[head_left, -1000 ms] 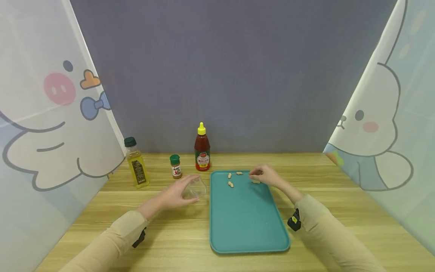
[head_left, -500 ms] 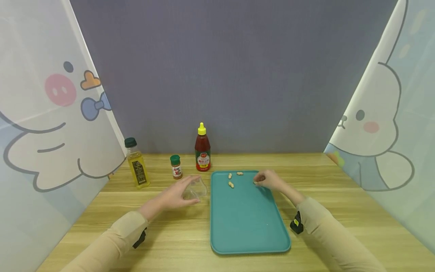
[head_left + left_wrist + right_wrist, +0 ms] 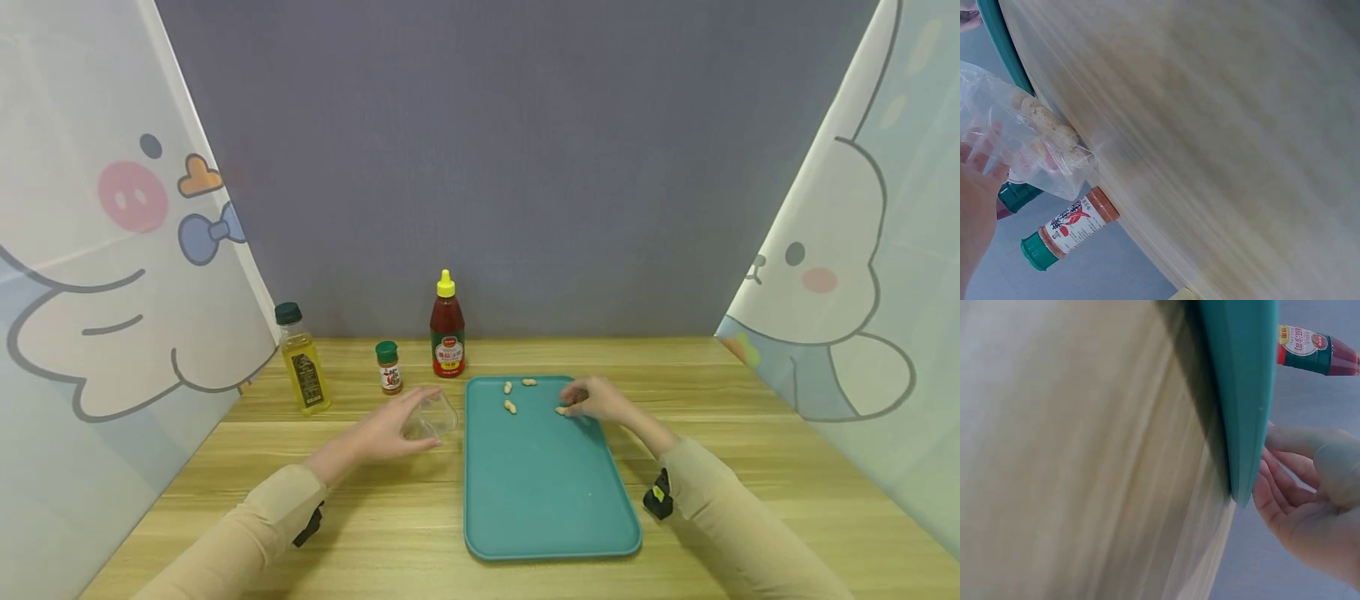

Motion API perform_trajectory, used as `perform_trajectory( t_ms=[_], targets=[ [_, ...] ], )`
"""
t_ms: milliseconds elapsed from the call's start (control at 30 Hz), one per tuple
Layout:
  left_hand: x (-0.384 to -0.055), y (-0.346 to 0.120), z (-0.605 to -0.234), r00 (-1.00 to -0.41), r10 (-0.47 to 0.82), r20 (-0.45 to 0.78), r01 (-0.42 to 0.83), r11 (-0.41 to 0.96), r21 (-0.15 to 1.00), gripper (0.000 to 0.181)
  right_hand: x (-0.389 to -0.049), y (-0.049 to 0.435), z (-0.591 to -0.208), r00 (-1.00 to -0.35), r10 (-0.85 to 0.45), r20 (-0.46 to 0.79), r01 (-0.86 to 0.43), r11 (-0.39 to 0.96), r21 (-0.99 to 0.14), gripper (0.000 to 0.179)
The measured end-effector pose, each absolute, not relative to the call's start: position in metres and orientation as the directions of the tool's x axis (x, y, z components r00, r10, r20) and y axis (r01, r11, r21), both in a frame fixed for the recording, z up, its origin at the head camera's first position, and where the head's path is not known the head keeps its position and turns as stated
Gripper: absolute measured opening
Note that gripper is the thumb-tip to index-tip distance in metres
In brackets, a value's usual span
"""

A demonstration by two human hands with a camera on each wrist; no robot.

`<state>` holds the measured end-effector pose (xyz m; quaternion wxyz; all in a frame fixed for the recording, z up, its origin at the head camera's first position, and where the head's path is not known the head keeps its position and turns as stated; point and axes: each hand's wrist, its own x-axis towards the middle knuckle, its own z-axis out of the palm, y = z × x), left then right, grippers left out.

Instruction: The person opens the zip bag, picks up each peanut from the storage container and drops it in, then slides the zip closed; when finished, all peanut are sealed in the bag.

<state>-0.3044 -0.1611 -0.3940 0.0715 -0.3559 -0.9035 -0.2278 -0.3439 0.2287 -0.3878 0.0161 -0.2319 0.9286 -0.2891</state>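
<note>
My left hand (image 3: 382, 429) holds a clear plastic bag (image 3: 438, 415) just left of the teal tray (image 3: 551, 500). In the left wrist view several peanuts (image 3: 1044, 119) show through the bag's plastic. Over the tray's far right part is my right hand (image 3: 600, 400), thumb and forefinger apart, with a peanut (image 3: 561, 411) right at the fingertips. More peanuts lie toward the tray's far edge: one (image 3: 529, 382) at the back, one (image 3: 507, 387) left of it, and one (image 3: 510, 407) nearer. In the right wrist view the tray rim hides the fingertips and that peanut.
Behind my left hand stand an oil bottle (image 3: 306, 371), a green-capped spice jar (image 3: 389, 371) and a ketchup bottle (image 3: 447, 333). A grey panel (image 3: 487, 167) closes off the back of the wooden table (image 3: 720, 400). Patterned cloths flank both sides.
My right hand has moved slightly right, and the peanut at its fingertips now sits a little nearer me and shows more plainly. My left hand with the bag stays in place.
</note>
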Motion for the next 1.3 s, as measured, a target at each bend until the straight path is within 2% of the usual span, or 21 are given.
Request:
perform_trajectory(
  t_ms=[133, 433, 633, 833, 1033, 1300],
  targets=[
    [-0.304, -0.161, -0.394, -0.740, 0.608, 0.287, 0.671, 0.643, 0.368, 0.079, -0.343, 0.232, -0.390, -0.901, -0.423, 0.096, -0.402, 0.733, -0.548, 0.028],
    [-0.304, -0.160, -0.394, -0.738, 0.607, 0.293, 0.673, 0.642, 0.367, 0.076, -0.343, 0.237, -0.393, -0.902, -0.426, 0.075, -0.388, 0.721, -0.574, 0.014],
    [-0.303, -0.160, -0.394, -0.743, 0.602, 0.292, 0.669, 0.646, 0.369, 0.077, -0.344, 0.240, -0.394, -0.901, -0.428, 0.074, -0.392, 0.728, -0.563, 0.015],
    [-0.304, -0.160, -0.392, -0.724, 0.616, 0.312, 0.690, 0.632, 0.353, 0.078, -0.343, 0.241, -0.390, -0.907, -0.414, 0.070, -0.385, 0.753, -0.534, 0.018],
    [-0.304, -0.160, -0.392, -0.723, 0.618, 0.309, 0.690, 0.626, 0.362, 0.078, -0.344, 0.238, -0.383, -0.912, -0.406, 0.052, -0.364, 0.746, -0.558, 0.021],
    [-0.304, -0.161, -0.391, -0.726, 0.615, 0.308, 0.687, 0.629, 0.363, 0.078, -0.343, 0.219, -0.372, -0.894, -0.436, 0.103, -0.421, 0.740, -0.524, 0.020]
  ],
)
